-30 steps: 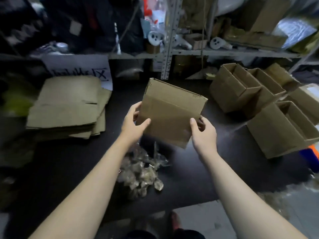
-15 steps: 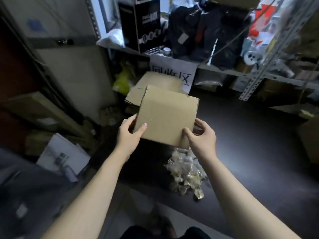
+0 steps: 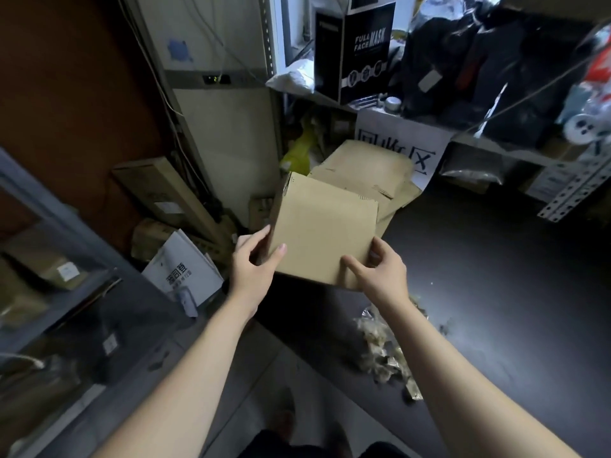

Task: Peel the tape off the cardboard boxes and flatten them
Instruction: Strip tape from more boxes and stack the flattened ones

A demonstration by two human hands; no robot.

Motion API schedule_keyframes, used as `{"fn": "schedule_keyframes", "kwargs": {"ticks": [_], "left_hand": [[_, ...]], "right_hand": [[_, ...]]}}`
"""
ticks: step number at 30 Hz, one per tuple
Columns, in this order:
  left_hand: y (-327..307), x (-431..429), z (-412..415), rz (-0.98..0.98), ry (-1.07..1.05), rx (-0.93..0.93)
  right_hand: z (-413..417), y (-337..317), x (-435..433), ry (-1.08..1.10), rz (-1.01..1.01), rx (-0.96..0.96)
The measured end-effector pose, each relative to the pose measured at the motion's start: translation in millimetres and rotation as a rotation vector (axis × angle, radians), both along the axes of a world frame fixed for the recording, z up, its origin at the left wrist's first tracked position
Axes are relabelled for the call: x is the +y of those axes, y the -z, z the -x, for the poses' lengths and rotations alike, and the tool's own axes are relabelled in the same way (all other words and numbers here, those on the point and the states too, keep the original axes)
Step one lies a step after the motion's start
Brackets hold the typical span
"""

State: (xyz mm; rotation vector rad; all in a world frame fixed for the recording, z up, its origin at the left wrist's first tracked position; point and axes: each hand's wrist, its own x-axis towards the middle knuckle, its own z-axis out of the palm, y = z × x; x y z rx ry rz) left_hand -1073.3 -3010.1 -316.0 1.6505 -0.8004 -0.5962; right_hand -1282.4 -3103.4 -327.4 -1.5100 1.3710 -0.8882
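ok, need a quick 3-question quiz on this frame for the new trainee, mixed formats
1. True or false: the left hand and the right hand both grip the cardboard box.
2. Where is the stack of flattened cardboard? A) beyond the held box, on the black table; B) under the left hand; C) on top of the held box.
3. What is the crinkled pile near the table's near edge?
Key: 1 true; 2 A; 3 the pile of peeled tape.
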Motion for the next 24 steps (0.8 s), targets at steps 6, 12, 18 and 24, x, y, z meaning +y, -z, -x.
{"fn": "schedule_keyframes", "kwargs": {"ticks": [6, 12, 18, 24], "left_hand": [[2, -8, -15, 0.049, 0.022, -0.007], [7, -10, -17, 0.115, 0.061, -0.113], [21, -10, 1, 0.118, 0.047, -0.380], [13, -9, 8, 0.106, 0.124, -0.566]], "right_hand": [[-21, 7, -10, -0.012, 0.000, 0.088], [-39, 22, -5, -0.159, -0.107, 0.088], [-44, 28, 2, -0.233, -0.287, -0.132], [-39, 33, 5, -0.291, -0.361, -0.304]]}}
